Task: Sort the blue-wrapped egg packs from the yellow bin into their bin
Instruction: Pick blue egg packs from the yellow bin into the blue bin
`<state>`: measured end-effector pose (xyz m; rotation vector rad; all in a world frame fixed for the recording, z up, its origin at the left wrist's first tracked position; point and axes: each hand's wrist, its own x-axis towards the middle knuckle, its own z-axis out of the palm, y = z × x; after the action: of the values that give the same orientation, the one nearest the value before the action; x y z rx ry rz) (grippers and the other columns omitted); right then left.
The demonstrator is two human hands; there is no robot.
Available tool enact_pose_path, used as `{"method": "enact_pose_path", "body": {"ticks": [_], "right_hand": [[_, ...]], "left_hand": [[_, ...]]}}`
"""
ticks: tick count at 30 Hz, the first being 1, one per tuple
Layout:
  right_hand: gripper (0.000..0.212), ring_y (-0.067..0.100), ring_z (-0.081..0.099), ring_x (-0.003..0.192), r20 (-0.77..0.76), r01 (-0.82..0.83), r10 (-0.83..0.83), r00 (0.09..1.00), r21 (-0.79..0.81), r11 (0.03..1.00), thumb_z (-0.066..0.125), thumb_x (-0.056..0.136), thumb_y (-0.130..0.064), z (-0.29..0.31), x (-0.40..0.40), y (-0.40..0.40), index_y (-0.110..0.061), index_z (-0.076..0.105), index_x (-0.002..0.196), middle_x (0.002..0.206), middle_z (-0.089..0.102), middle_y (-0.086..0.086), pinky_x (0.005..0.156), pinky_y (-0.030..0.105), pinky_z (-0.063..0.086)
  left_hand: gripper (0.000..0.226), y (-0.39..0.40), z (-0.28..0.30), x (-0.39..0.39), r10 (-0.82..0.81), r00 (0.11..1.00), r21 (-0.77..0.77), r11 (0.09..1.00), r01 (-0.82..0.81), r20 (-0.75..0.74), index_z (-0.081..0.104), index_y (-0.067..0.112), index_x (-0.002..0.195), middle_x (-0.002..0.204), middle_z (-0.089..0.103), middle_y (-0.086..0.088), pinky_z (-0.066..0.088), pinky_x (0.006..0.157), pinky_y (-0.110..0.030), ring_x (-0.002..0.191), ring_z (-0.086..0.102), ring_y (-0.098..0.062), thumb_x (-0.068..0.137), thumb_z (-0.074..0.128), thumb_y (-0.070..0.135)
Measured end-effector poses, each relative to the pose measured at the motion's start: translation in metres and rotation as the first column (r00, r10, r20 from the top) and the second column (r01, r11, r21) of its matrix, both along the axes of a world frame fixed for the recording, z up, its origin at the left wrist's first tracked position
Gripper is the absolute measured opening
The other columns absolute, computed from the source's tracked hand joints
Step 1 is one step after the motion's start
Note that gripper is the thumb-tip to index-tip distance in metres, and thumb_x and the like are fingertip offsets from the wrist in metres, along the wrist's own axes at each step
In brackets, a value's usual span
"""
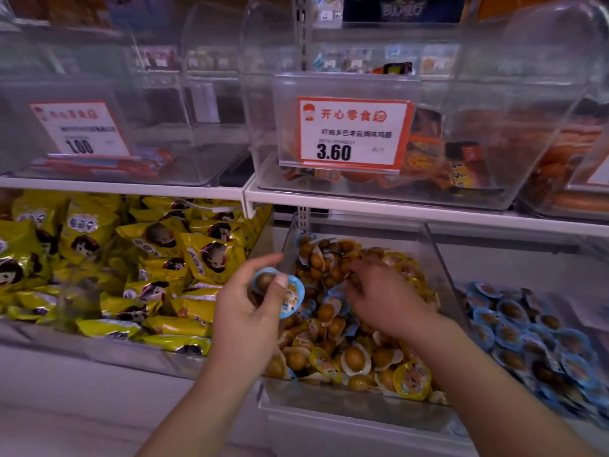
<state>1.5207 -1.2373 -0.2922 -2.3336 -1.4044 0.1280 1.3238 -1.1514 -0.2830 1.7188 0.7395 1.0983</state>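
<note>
A clear middle bin (438,258) holds mostly yellow-wrapped egg packs (412,379) with some blue-wrapped ones (333,305) mixed in. My left hand (250,311) hovers over the bin's left edge, gripping blue-wrapped egg packs (290,293) between thumb and fingers. My right hand (385,298) reaches down into the pile with fingers spread among the packs; whether it grips one is hidden. To the right, another bin (468,278) is filled with blue-wrapped egg packs (514,328).
A bin of yellow snack bags (138,258) lies to the left. On the shelf above stand clear bins (494,127) with orange packets and price tags (354,133). A white shelf rail (395,209) runs just above the egg bins.
</note>
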Motion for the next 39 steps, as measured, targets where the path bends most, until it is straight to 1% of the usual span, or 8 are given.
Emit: {"method": "enact_pose_path", "body": {"ticks": [4, 10, 16, 20, 28, 32, 35, 39], "right_hand": [[0.063, 0.033, 0.030, 0.140, 0.120, -0.008, 0.046, 0.992, -0.302, 0.953, 0.046, 0.095, -0.061, -0.020, -0.005, 0.023, -0.030, 0.041, 0.149, 0.151, 0.038, 0.006, 0.111, 0.043, 0.035], [0.065, 0.030, 0.027, 0.142, 0.053, -0.073, 0.103, 0.993, -0.409, 0.910, 0.060, 0.087, -0.056, -0.018, 0.005, 0.032, -0.036, 0.042, 0.146, 0.151, 0.039, 0.005, 0.113, 0.042, 0.035], [0.053, 0.019, 0.057, 0.109, 0.101, -0.062, 0.091, 0.991, -0.260, 0.964, 0.075, 0.077, -0.048, -0.016, 0.003, 0.031, -0.028, 0.056, 0.121, 0.118, 0.062, 0.000, 0.084, 0.032, 0.052], [0.040, 0.019, 0.057, 0.111, 0.191, -0.152, 0.171, 0.967, -0.110, 0.982, 0.069, 0.087, -0.035, -0.019, 0.001, 0.023, -0.026, 0.062, 0.125, 0.120, 0.062, -0.001, 0.089, 0.034, 0.049], [0.013, -0.001, 0.062, 0.082, -0.225, -0.015, 0.049, 0.973, 0.152, 0.988, 0.076, 0.083, -0.017, -0.002, -0.002, 0.010, -0.029, 0.072, 0.082, 0.086, 0.068, -0.016, 0.071, 0.020, 0.046], [0.021, -0.004, 0.066, 0.071, -0.517, 0.125, 0.067, 0.853, 0.327, 0.937, 0.085, 0.074, -0.011, 0.012, -0.005, 0.005, -0.030, 0.075, 0.070, 0.077, 0.073, -0.012, 0.059, 0.009, 0.048], [0.018, 0.010, 0.071, 0.086, -0.666, 0.225, 0.099, 0.740, 0.383, 0.896, 0.080, 0.079, -0.009, 0.017, -0.005, -0.001, -0.027, 0.079, 0.078, 0.088, 0.076, -0.005, 0.072, 0.023, 0.057], [0.015, 0.036, 0.074, 0.092, -0.922, 0.482, 0.267, 0.281, 0.376, 0.792, 0.069, 0.084, 0.005, 0.015, -0.015, -0.009, -0.003, 0.072, 0.096, 0.100, 0.074, 0.019, 0.070, 0.044, 0.062]], "left_hand": [[0.024, 0.002, -0.002, -0.004, -0.023, 1.000, -0.017, 1.000, 0.023, -0.004, 0.064, 0.045, 0.106, 0.094, 0.068, 0.020, 0.054, 0.067, -0.013, 0.090, 0.066, 0.005, 0.095, 0.064, 0.024], [0.027, 0.004, -0.002, -0.004, -0.083, 0.996, -0.003, 0.997, 0.083, -0.016, 0.063, 0.046, 0.109, 0.099, 0.064, 0.023, 0.050, 0.070, -0.008, 0.093, 0.062, 0.009, 0.096, 0.064, 0.022], [0.027, 0.003, -0.008, -0.003, -0.078, 0.996, 0.037, 0.996, 0.080, -0.044, 0.063, 0.046, 0.112, 0.097, 0.063, 0.026, 0.050, 0.073, -0.009, 0.095, 0.062, 0.006, 0.096, 0.063, 0.025], [0.027, 0.003, -0.010, -0.002, -0.063, 0.994, 0.095, 0.993, 0.071, -0.085, 0.061, 0.045, 0.117, 0.100, 0.063, 0.021, 0.057, 0.081, -0.024, 0.097, 0.063, 0.001, 0.096, 0.063, 0.028], [0.028, -0.002, -0.007, -0.002, -0.037, 0.992, 0.114, 0.992, 0.051, -0.123, 0.058, 0.050, 0.116, 0.102, 0.063, 0.022, 0.058, 0.082, -0.030, 0.098, 0.062, 0.001, 0.096, 0.061, 0.031], [0.027, -0.003, -0.007, -0.002, -0.017, 0.989, 0.144, 0.989, 0.038, -0.147, 0.060, 0.046, 0.118, 0.102, 0.062, 0.023, 0.057, 0.083, -0.027, 0.098, 0.061, 0.004, 0.096, 0.062, 0.031], [0.027, -0.005, -0.008, 0.001, 0.001, 0.988, 0.145, 0.989, 0.022, -0.152, 0.059, 0.048, 0.117, 0.101, 0.062, 0.024, 0.055, 0.077, -0.018, 0.097, 0.061, 0.006, 0.096, 0.062, 0.031], [0.024, -0.016, -0.008, 0.015, 0.018, 1.000, 0.062, 0.998, -0.016, -0.016, 0.062, 0.045, 0.113, 0.100, 0.066, 0.017, 0.049, 0.068, -0.007, 0.093, 0.063, 0.006, 0.095, 0.064, 0.029]]}}
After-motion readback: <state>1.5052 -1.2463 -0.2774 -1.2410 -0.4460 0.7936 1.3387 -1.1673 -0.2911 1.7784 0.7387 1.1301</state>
